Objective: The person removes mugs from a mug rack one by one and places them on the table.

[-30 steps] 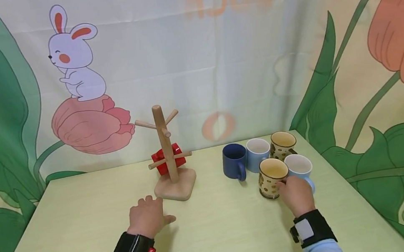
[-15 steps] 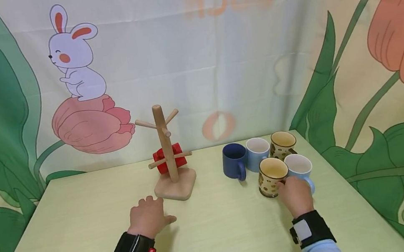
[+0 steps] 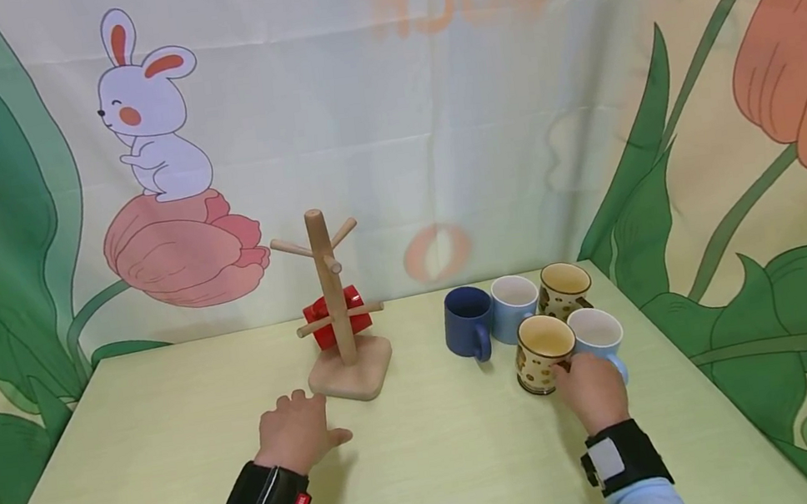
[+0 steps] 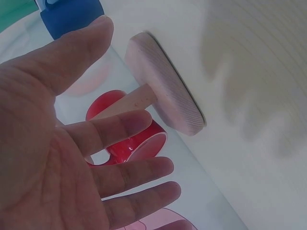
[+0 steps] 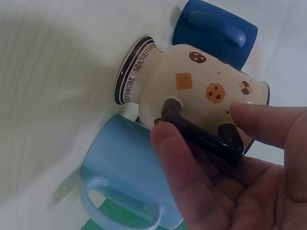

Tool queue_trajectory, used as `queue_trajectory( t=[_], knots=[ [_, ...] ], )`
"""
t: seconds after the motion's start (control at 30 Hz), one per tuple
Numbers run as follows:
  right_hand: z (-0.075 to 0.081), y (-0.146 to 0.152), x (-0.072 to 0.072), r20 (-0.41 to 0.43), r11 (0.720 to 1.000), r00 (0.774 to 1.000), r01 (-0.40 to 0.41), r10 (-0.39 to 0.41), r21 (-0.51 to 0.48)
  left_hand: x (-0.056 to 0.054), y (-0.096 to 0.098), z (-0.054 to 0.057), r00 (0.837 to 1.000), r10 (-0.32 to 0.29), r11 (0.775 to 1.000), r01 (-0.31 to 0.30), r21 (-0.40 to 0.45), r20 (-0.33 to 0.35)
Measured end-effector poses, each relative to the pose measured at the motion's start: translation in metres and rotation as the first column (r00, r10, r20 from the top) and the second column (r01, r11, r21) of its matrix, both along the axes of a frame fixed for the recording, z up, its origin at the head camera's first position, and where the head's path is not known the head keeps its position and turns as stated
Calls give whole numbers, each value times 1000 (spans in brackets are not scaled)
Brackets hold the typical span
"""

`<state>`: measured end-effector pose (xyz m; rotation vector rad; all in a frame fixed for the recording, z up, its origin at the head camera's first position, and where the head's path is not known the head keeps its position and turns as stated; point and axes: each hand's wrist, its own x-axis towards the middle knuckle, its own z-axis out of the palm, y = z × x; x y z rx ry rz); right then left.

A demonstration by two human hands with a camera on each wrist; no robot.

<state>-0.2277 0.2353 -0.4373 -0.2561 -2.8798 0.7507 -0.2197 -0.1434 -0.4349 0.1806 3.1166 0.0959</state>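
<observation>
My right hand (image 3: 593, 390) holds the dark brown handle (image 5: 204, 136) of a cream mug (image 3: 536, 368) with a cookie pattern, its thumb and fingers around the handle. The mug stands upright close over the table. Just right of it is a light blue mug (image 3: 598, 329), partly hidden by the hand. My left hand (image 3: 292, 435) hovers palm down over the table with fingers spread, holding nothing. Beyond its fingertips stands a wooden mug tree (image 3: 351, 376). A red mug (image 3: 354, 298) hangs tilted on a low peg at the tree's back.
Behind the held mug are a dark blue mug (image 3: 462, 333), another light blue mug (image 3: 512, 318) and a second cookie-pattern mug (image 3: 563, 276), standing close together. A printed cloth (image 3: 511, 146) hangs along the table's back edge. Several bare pegs stick out from the tree.
The cream mug has shifted very slightly away from me in the right hand's grip. Both hands otherwise stay in place.
</observation>
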Motion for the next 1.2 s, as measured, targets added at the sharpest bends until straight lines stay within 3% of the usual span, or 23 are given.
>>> queue_trajectory(
  t=[0.53,0.93,1.2],
  knots=[
    [25,-7,7,-6,990,995,104,-104,99,-3,-5,4,999,22,1000,-22,11,26],
    [41,-38,9,-124,992,992,29,-13,125,-8,-13,11,999,33,999,-33,7,7],
    [39,-66,1,-100,984,992,-62,79,166,-13,-22,21,998,41,999,-40,16,-56]
  ],
)
